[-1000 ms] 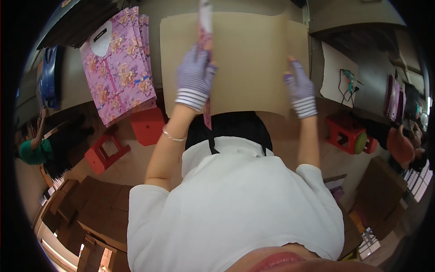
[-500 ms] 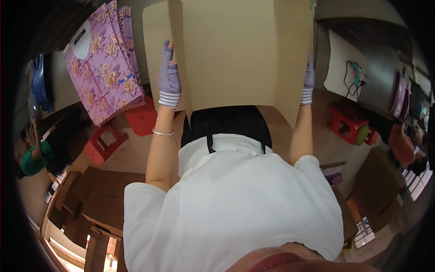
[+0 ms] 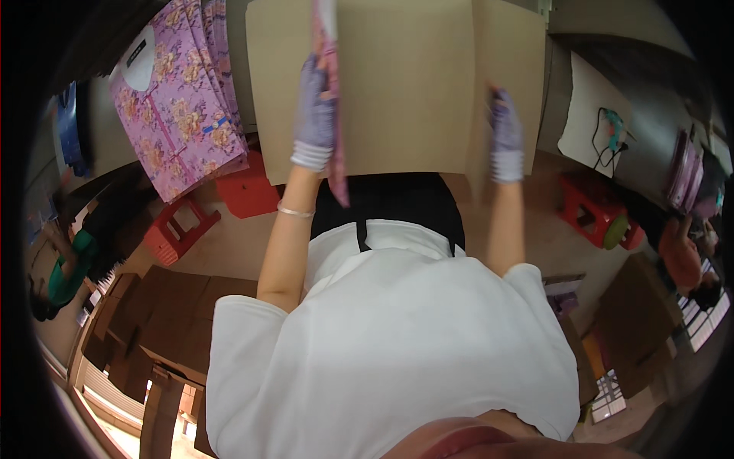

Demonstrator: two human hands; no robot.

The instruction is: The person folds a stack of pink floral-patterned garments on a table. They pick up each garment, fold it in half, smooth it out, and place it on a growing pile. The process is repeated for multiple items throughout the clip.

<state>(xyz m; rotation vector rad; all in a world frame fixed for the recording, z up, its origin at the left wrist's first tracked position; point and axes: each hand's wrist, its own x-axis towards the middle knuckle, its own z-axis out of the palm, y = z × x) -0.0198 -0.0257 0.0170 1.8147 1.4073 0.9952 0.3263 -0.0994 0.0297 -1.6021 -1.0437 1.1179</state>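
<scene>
While both gloved hands are raised in front of the body, a large flat brown cardboard sheet (image 3: 405, 84) stands between them, its broad face toward the camera and its top running out of the upper edge of the view. Left hand (image 3: 315, 115), in a purple knit glove with a white cuff, lies against the sheet's left part; its fingers look curled, and a narrow pink flower-printed strip (image 3: 333, 107) runs down just beside them, long axis vertical, hanging past the sheet's lower edge. Whether the fingers pinch that strip or only press the cardboard cannot be told. Right hand (image 3: 506, 134), gloved the same, sits near a vertical crease toward the sheet's right edge, fingers extended upward and flat on the board, not visibly wrapped round anything. Hands are at roughly equal height, the left a little higher; the strip lies wholly on the left hand's side, well apart from the right. A thin bracelet (image 3: 295, 210) circles the left wrist. To the left, a stack of pink floral bags (image 3: 180, 115) lies on a grey surface, with red plastic stools (image 3: 180, 233) on the floor below. At right, a white board (image 3: 596, 115) and another red stool (image 3: 592, 210).
</scene>
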